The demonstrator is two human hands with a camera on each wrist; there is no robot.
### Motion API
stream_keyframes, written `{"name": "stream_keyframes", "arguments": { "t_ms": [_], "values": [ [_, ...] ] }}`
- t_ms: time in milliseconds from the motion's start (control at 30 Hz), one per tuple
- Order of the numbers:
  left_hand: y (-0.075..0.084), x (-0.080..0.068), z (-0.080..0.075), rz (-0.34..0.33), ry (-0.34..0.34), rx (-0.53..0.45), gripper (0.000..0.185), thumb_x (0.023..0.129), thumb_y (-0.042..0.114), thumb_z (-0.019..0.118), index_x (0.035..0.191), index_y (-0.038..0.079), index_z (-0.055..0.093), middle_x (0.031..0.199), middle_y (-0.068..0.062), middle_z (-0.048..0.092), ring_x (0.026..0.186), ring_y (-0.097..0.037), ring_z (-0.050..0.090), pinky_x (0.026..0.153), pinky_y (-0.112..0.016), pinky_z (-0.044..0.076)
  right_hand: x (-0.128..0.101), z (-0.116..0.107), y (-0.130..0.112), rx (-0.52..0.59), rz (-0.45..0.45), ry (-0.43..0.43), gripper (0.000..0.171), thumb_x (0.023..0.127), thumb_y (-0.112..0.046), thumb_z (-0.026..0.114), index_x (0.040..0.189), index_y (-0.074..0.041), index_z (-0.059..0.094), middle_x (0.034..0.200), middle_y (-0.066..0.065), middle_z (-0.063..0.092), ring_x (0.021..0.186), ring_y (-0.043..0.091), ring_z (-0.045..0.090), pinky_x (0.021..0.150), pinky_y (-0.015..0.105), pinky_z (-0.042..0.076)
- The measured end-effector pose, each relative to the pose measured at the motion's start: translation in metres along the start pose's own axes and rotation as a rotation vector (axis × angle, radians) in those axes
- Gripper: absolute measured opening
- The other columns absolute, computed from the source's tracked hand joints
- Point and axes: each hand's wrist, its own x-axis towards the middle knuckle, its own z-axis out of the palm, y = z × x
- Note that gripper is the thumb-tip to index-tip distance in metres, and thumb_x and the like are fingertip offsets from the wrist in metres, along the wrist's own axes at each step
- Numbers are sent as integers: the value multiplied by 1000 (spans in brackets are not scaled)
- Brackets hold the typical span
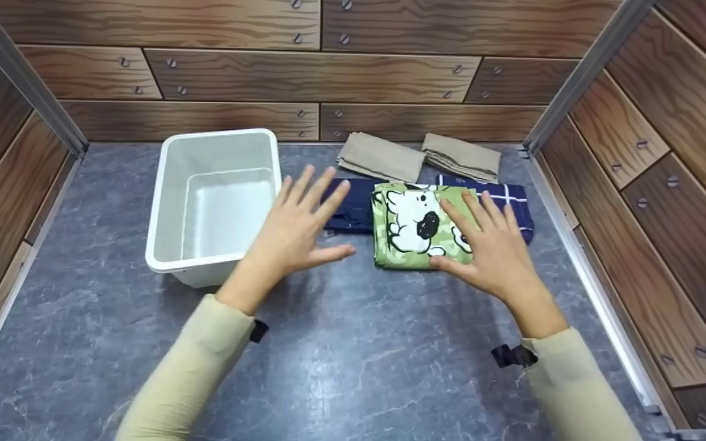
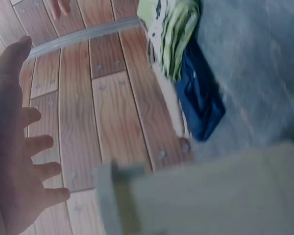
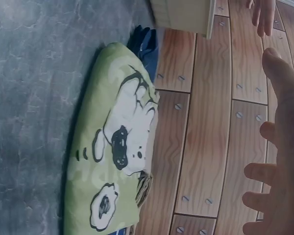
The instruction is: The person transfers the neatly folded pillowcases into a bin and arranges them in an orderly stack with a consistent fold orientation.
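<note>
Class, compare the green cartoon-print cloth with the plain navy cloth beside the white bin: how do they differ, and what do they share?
The green cloth carries a white cartoon dog print; the navy cloth is plain and dark. The green cloth lies nearer the person, partly under the right hand; the navy cloth sits behind it, beyond the left hand. Both are folded and lie on the grey table.
</note>
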Motion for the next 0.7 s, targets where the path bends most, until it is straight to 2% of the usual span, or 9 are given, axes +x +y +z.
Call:
{"name": "stream_keyframes", "arguments": {
  "t_ms": [100,200,400,567,700],
  "values": [
    [9,3,12,16,-19,-21,101,85,83,40,161,22,14,167,-10,11,153,-38,6,121,-59,4,0,7,1,7,-7,12,95,80,-77,59,159,-37,22,165,11,21,151,41,14,118,68,8],
    [13,5,22,31,-41,-51,100,85,80,45,161,22,17,167,-9,11,152,-38,7,122,-58,4,1,14,-2,28,-9,18,95,79,-75,62,158,-37,25,164,11,23,151,41,13,117,69,10],
    [23,14,43,52,-72,-55,98,85,81,44,161,25,18,167,-9,15,152,-39,13,122,-58,10,1,25,-1,65,12,8,94,80,-74,63,158,-38,24,165,10,19,151,41,11,119,67,6],
    [32,21,63,65,-136,-64,97,86,82,40,161,27,15,167,-8,11,152,-39,12,121,-58,9,-3,36,3,68,22,-6,94,80,-76,61,158,-37,26,164,13,22,149,46,15,117,69,8],
    [41,26,81,81,-185,-69,95,87,80,43,161,27,16,168,-7,8,152,-39,11,122,-58,7,-7,47,8,72,29,-29,94,80,-77,59,158,-38,24,165,13,21,149,47,15,117,69,7]
  ]
}}
